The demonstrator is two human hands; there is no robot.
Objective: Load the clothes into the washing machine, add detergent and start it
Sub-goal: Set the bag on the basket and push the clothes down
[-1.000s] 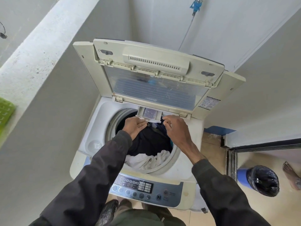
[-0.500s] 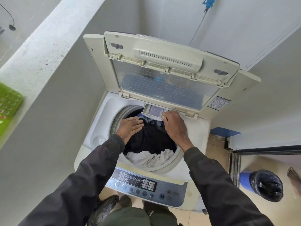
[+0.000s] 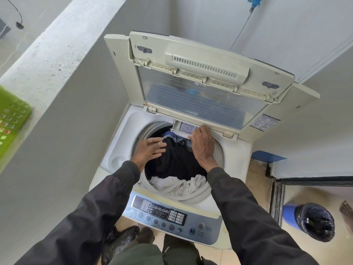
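A white top-loading washing machine (image 3: 122, 138) stands with its lid (image 3: 206, 73) raised. Dark clothes (image 3: 177, 161) and a pale garment (image 3: 177, 185) fill the drum. At the drum's far rim a small detergent drawer (image 3: 184, 128) is pulled out. My right hand (image 3: 202, 144) touches the drawer's front right corner with its fingertips. My left hand (image 3: 150, 149) hovers over the drum's left side, fingers straight, holding nothing. The control panel (image 3: 168, 215) lies at the near edge.
A grey wall with a pale ledge (image 3: 47, 54) runs along the left, with a green basket (image 3: 11, 119) on it. On the floor to the right stands a blue bin (image 3: 313, 220) lined with a black bag, next to a dark door frame (image 3: 277, 197).
My left hand has let go near the drawer, opened and drawn back to the left over the drum. My right hand stays at the drawer, which sits a little further in.
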